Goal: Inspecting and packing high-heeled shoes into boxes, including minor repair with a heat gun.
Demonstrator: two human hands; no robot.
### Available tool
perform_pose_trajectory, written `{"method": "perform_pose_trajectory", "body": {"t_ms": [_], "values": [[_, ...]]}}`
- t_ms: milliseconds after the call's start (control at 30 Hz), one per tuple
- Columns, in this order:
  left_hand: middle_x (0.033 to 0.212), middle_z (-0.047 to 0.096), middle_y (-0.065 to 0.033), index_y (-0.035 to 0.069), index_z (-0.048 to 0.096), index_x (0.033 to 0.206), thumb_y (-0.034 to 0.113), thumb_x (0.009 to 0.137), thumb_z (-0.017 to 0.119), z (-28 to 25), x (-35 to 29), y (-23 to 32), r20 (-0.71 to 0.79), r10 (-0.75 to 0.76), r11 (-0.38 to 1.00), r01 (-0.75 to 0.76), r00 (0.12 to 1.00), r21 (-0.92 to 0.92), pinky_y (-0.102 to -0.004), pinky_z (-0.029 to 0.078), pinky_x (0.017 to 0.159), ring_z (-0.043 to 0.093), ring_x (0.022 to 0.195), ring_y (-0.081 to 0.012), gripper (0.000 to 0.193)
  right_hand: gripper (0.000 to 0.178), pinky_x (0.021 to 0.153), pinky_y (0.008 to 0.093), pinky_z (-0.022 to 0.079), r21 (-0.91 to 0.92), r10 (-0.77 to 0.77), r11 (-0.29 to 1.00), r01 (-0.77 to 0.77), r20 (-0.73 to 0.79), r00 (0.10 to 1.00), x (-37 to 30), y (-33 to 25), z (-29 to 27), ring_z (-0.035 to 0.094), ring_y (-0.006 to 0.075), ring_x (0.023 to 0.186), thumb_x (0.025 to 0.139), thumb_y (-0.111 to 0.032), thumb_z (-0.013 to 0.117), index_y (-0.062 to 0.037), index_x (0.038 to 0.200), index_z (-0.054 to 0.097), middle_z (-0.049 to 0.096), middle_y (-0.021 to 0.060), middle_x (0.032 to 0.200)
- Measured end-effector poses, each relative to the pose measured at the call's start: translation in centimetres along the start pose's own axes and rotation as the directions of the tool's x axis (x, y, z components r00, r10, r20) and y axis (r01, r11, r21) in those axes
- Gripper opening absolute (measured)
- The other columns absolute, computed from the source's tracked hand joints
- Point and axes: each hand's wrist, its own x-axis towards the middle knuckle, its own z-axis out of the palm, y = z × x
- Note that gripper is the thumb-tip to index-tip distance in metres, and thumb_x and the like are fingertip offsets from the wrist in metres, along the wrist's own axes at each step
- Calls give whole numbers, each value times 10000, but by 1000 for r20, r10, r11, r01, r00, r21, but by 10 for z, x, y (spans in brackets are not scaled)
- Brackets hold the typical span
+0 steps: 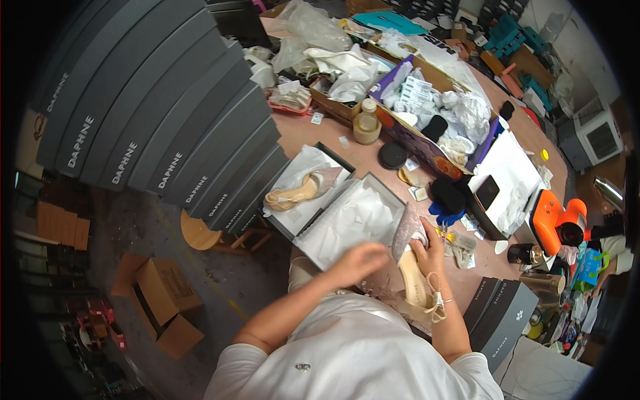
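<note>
My right hand (432,252) is closed around a slingback shoe (415,283) with a pinkish-grey glittery pointed toe, a beige insole and a thin ankle strap. The shoe's toe points away from me, its heel end near my wrist. Left of it, apart from the shoe, my left hand (363,262) hovers by the paper with nothing in it, its fingers loosely stretched and slightly blurred. A matching shoe (303,190) lies on white paper in one half of the open dark grey shoebox (303,243). Crumpled white tissue paper (353,217) fills the other half.
Tall stacks of dark grey shoeboxes (160,100) rise at the left. More shoeboxes (500,317) stand at my right. On the table are a glue bottle (367,127), a brush (460,241), a phone (488,192), an orange tool (547,217) and a purple carton (417,141) of paper.
</note>
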Motion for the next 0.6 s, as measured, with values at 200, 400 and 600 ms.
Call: {"method": "perform_pose_trajectory", "body": {"t_ms": [200,400,600], "values": [[1054,601,-229,-42,580,1083,211,830,645,-207,66,-25,-203,91,350,160,975,923,-446,443,899,545,1032,-386,364,549,964,402,425,-456,126,878,-147,-76,989,-44,109,-10,531,395,1125,830,-133,652,-19,1329,453,525,259,1252],[1119,607,-151,-3,463,1238,394,774,717,-189,85,-61,-324,-413,-226,249,851,942,-480,405,943,574,1080,-311,661,614,930,431,449,-551,323,776,-306,-68,944,-68,56,-43,540,428,1082,796,-256,693,-6,1308,464,530,271,1218],[1060,603,-158,-1,428,1264,261,820,653,-222,80,-114,-294,-192,-205,255,936,945,-477,414,894,584,1028,-314,563,804,854,436,494,-926,466,370,-69,121,876,-106,76,13,573,408,1035,756,-234,697,-94,1427,275,459,253,1283]]}}
